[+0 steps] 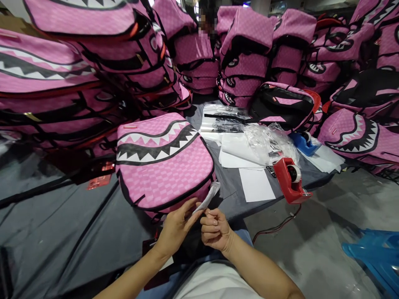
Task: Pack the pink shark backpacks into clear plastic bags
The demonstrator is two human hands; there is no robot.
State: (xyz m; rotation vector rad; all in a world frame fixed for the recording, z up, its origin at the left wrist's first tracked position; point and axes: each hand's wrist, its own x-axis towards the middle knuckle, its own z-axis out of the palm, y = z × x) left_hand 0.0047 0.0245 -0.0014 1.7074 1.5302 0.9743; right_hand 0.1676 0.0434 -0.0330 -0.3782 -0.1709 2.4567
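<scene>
Head view: left hand (175, 227) low in the scene, thumb and extended fingers closed narrowly on a thin, whitish, crumpled strip of film or tissue (205, 202). Right hand (216, 230) just beside it, fingers curled in, thumb and forefinger tips together at the strip's near end; cannot tell whether they grip it. Strip slants far and right, its tip by the near right corner of a pink checked backpack with a black-and-white toothed print (174, 182), which lies print side up.

Handling, as I judge it: pinch lightly, fingertips only; thin stuff likely tears or creases. Work it from its end with small moves, the left hand bracing, clear of the backpack's black piping.

Surface: dark grey covered table (84, 216). To the right, a white rectangular sheet (256, 185) and a red tape dispenser (287, 187) near the edge; farther, loose clear plastic sleeves (222, 120) and a blue tape dispenser (304, 143).

Room: pale floor (305, 241) at right, with a blue plastic object (375, 249), cut off by the frame. Far side: tall stacks of pink backpacks (245, 33).
</scene>
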